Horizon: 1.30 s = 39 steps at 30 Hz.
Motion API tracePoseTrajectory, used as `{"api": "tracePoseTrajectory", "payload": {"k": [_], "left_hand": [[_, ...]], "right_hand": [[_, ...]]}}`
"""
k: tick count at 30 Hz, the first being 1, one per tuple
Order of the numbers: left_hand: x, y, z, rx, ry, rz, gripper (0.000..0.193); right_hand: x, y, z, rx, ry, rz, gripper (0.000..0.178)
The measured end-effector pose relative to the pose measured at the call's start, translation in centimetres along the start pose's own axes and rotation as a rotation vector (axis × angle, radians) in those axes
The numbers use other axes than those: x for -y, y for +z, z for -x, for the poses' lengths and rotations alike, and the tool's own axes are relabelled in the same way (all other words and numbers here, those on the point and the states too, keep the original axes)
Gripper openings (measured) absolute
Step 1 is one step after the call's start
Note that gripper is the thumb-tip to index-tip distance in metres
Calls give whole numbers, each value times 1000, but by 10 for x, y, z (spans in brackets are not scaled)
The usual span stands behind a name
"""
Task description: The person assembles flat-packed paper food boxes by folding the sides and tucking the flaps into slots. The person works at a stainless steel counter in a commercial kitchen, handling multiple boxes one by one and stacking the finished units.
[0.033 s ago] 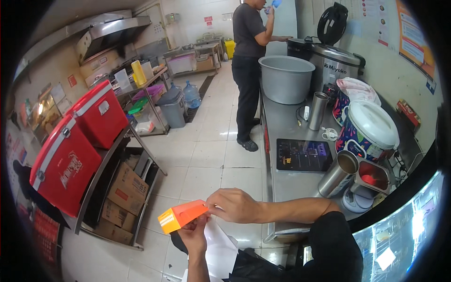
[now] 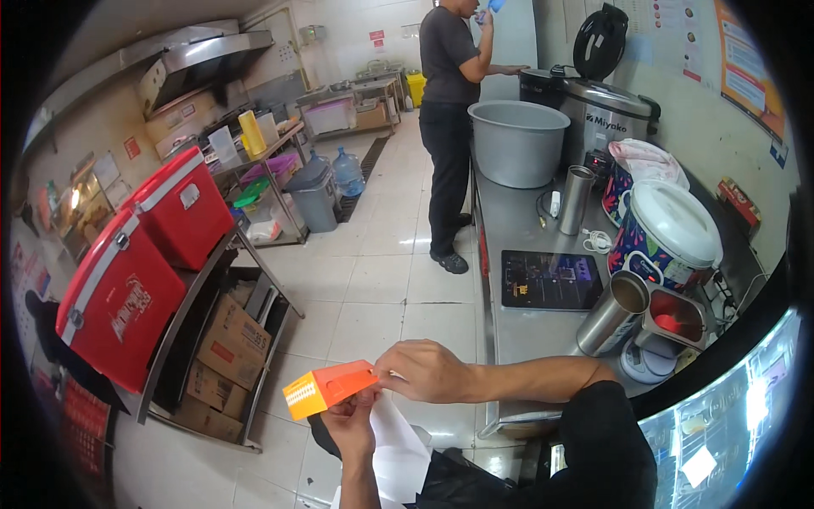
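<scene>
Above the floor in front of me I hold a small orange and yellow paperboard box [image 2: 337, 384], its yellow printed end turned to the left. My left hand [image 2: 349, 422] is closed round its underside, with the thumb near the lower right edge. At the box's right end, my right hand [image 2: 426, 371] has its fingers pinched together against the orange edge. Part of that end is hidden behind the fingers. Below the hands, a white sheet [image 2: 393, 454] lies over my dark clothing.
On the right, a steel counter [image 2: 532, 349] carries an induction cooker [image 2: 551, 281], a large grey pot [image 2: 519, 148] and a steel cup [image 2: 612, 314]. Red cooler boxes [image 2: 119, 299] stand on a rack at left. A person [image 2: 447, 127] stands beside the counter's far end.
</scene>
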<state>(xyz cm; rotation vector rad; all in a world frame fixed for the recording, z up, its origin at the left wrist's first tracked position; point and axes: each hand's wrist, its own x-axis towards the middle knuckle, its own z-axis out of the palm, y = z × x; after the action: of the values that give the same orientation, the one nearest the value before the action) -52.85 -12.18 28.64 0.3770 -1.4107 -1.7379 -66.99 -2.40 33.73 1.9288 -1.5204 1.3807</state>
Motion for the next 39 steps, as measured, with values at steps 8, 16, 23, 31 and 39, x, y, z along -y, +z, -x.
{"api": "tracePoseTrajectory", "payload": {"k": [8, 16, 23, 31, 39], "left_hand": [[-6, -1, 17, -16, 49, -42, 25], [1, 2, 13, 8, 52, -89, 21], [-23, -7, 24, 2, -60, -311, 16], [-21, -5, 23, 113, 53, -67, 29], [-56, -23, 7, 136, 265, -360, 15]], "right_hand": [[6, -4, 2, 91, 61, -167, 18], [4, -19, -5, 236, 472, -471, 14], [8, -5, -2, 261, 322, -371, 14], [18, 5, 1, 193, 289, -306, 10], [-65, -4, 19, 264, 779, -851, 18]]}}
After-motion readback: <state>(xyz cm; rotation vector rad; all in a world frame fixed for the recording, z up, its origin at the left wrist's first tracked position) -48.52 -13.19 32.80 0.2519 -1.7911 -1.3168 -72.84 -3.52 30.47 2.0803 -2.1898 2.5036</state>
